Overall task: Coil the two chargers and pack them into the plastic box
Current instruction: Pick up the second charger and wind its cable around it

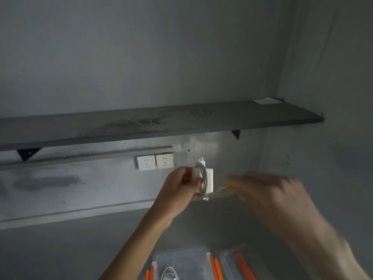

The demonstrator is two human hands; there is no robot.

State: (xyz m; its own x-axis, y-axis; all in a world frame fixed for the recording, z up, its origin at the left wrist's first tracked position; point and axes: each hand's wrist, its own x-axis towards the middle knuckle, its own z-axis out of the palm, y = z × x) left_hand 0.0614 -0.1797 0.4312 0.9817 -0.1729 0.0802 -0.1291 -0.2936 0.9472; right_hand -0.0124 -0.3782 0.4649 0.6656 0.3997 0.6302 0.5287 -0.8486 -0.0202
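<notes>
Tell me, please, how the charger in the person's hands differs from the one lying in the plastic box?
The held charger is gripped in the air by the left hand; the boxed charger lies in the plastic box. A cable end trails from the held charger toward the blurred right hand; the boxed charger shows a closed loop. Both look white.
</notes>
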